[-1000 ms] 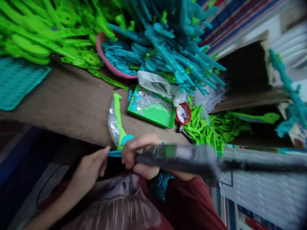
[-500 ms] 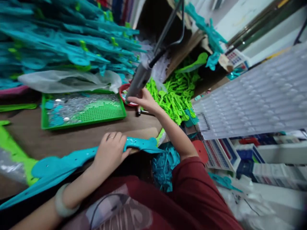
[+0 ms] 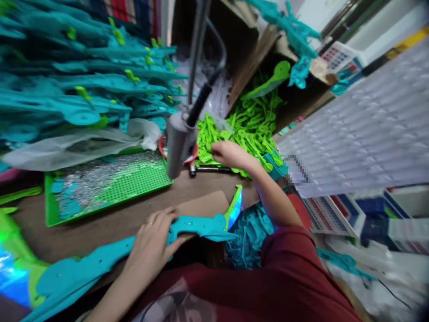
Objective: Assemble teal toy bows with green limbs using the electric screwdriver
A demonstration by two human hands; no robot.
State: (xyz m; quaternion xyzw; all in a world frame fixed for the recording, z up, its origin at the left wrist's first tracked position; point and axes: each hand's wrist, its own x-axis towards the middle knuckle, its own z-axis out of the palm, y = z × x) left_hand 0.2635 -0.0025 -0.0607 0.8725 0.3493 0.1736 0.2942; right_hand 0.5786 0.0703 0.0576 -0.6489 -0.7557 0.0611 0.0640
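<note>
A long turquoise plastic part [image 3: 197,226] with small dark holes lies along the bench's front edge. My left hand [image 3: 156,235] is closed over its middle, thumb at the near side. My right hand [image 3: 233,155] is curled in a fist above a heap of bright green plastic parts [image 3: 254,129]; its fingertips are tucked out of sight, so whatever it may hold is hidden. Left of that hand, a grey electric screwdriver [image 3: 179,143] hangs from a rod with nobody touching it. Behind the tool shows a small red bowl [image 3: 161,147].
A green perforated tray [image 3: 130,179] holds many small metal pieces and turquoise bits. Stacked turquoise parts [image 3: 83,89] rise at the back left. A dark-handled tool [image 3: 212,169] lies beside the bowl. Turquoise pieces [image 3: 250,232] fill a space below the bench edge. A translucent ribbed sheet [image 3: 362,116] stands at right.
My right hand has left the screwdriver, moved right and curled. The screwdriver now hangs more upright. My left hand stays on the turquoise part while the view has shifted.
</note>
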